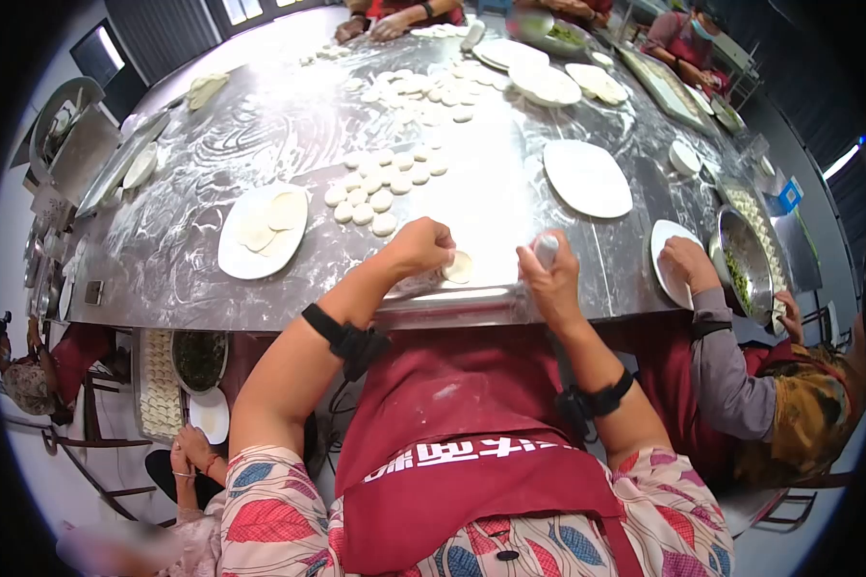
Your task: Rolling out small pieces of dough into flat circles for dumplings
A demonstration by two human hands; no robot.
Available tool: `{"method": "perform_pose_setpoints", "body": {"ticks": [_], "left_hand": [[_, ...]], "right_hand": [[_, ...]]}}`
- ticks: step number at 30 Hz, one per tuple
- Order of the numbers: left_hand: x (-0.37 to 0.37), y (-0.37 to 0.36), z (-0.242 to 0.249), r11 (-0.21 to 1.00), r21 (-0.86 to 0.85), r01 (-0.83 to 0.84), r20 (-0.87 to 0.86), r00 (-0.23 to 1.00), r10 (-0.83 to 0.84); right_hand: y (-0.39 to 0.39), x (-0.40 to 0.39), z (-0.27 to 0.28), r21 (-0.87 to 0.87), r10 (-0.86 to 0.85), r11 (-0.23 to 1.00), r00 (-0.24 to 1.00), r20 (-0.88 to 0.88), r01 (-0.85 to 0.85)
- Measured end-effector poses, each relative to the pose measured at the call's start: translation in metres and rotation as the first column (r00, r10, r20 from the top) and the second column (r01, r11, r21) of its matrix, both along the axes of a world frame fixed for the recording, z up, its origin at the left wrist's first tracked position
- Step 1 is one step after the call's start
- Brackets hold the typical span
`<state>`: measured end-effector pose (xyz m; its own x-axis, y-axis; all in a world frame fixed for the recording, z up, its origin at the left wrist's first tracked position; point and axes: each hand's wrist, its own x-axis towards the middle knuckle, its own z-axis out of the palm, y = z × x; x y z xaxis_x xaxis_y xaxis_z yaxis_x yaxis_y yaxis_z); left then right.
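My left hand (421,248) is at the table's near edge, its fingers pinched on the rim of a small round dough wrapper (458,267). To the right of it, my right hand (552,274) is closed around a short pale rolling pin (546,252), which points away from me. A gap lies between the pin and the wrapper. Several small dough discs (383,200) are grouped just beyond my left hand. Farther left, a white plate (233,252) holds a few flat wrappers (286,212).
An oval white plate (587,179) lies beyond my right hand. More dough pieces (423,93) and stacked plates (545,81) are farther back on the floured metal table (192,173). At right, a co-worker's hand (688,262) is by a bowl of filling (741,260). Other people stand across the table.
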<state>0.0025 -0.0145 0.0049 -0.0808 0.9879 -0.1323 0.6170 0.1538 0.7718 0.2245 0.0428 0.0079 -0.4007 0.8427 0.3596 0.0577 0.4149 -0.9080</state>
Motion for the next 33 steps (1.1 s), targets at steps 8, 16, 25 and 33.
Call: {"method": "perform_pose_setpoints", "body": {"ticks": [8, 16, 25, 33], "left_hand": [[0.007, 0.002, 0.009, 0.999, 0.014, 0.040, -0.306, 0.952, -0.034], [-0.003, 0.005, 0.004, 0.984, 0.082, 0.158, -0.166, 0.976, -0.143], [0.000, 0.062, -0.003, 0.997, 0.081, -0.015, -0.398, 0.916, 0.046], [-0.001, 0.028, 0.000, 1.000, -0.002, -0.009, -0.298, 0.954, 0.008]], "right_hand": [[0.048, -0.051, -0.001, 0.101, -0.044, 0.994, 0.998, 0.050, 0.039], [-0.016, 0.013, -0.001, -0.012, -0.048, 0.999, 0.998, 0.036, 0.048], [-0.013, 0.014, -0.004, -0.028, -0.055, 0.998, 0.997, 0.059, 0.057], [-0.001, 0.006, -0.005, 0.006, -0.034, 0.999, 0.998, 0.052, 0.034]]}}
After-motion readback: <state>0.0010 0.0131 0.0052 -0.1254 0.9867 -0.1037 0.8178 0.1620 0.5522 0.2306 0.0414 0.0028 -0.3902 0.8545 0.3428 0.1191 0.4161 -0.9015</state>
